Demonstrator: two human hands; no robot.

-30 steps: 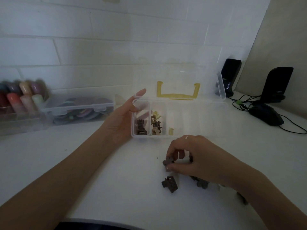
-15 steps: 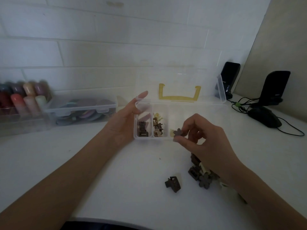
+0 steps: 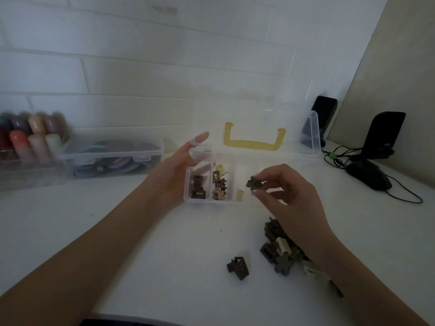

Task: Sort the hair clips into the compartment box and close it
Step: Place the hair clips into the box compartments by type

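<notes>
We see a white tabletop (image 3: 117, 231) against a tiled wall, and near its back edge stands the clear box (image 3: 235, 201) with its lid (image 3: 313, 130) up, a yellow handle (image 3: 254, 145) showing through the lid

Our left hand (image 3: 171, 175) rests against the box's left end, fingers straight and loose, holding nothing. Our right hand (image 3: 287, 194) hovers over the box's front wall and pinches a dark flower clip (image 3: 253, 183) between thumb and fingertips, above the third compartment from the left

The leftmost compartment holds dark brown clips (image 3: 197, 190), the next one mixed brown and cream clips (image 3: 219, 184), the third a single cream clip (image 3: 240, 195)

Toward the front edge, under our right wrist, lies a pile of clips (image 3: 277, 250), and a lone dark clip (image 3: 239, 268) sits just left of it, apart from it

At the back left stands a closed clear case (image 3: 110, 156); a black mouse (image 3: 369, 175) lies at the back right
</notes>
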